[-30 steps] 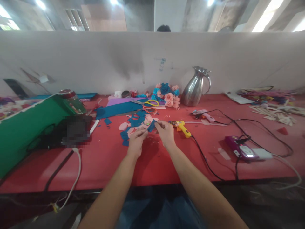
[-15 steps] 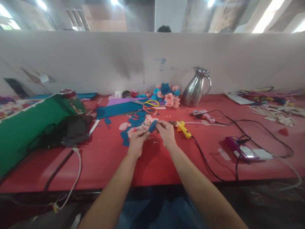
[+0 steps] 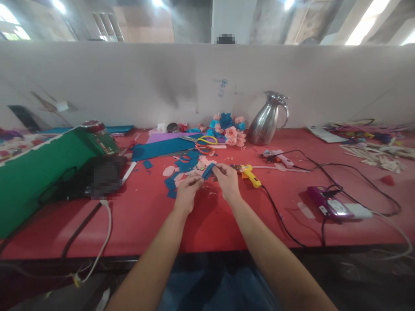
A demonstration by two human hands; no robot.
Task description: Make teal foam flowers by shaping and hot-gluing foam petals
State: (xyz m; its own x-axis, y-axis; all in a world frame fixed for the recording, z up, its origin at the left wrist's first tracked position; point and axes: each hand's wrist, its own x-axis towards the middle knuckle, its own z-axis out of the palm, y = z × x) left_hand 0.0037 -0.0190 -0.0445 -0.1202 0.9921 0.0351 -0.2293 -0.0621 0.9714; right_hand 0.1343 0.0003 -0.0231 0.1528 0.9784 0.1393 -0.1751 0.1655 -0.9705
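Note:
Between my two hands is a small folded piece of blue paper (image 3: 208,171), held above the red table (image 3: 207,233). My left hand (image 3: 188,190) pinches its lower left end. At its upper right end, the fingers of my right hand (image 3: 227,179) are closed on it. Blue paper scraps (image 3: 188,165) and pink paper pieces (image 3: 169,171) lie scattered just beyond and left of my hands. A yellow glue gun (image 3: 251,175) rests right of my right hand. Behind the scraps lie yellow-handled scissors (image 3: 207,140) and red-handled scissors (image 3: 205,149) by a blue paper sheet (image 3: 155,149).
Pink and blue paper flowers (image 3: 229,129) stand at the back beside a steel jug (image 3: 267,119). To the right are a pink glue gun (image 3: 285,160), a purple power socket (image 3: 326,203) and loose cables. A green box (image 3: 45,177) and a jar (image 3: 100,136) stand left.
My hands keep hold of the blue paper in nearly the same place, and its visible face has tilted slightly. The whole view has shifted a little.

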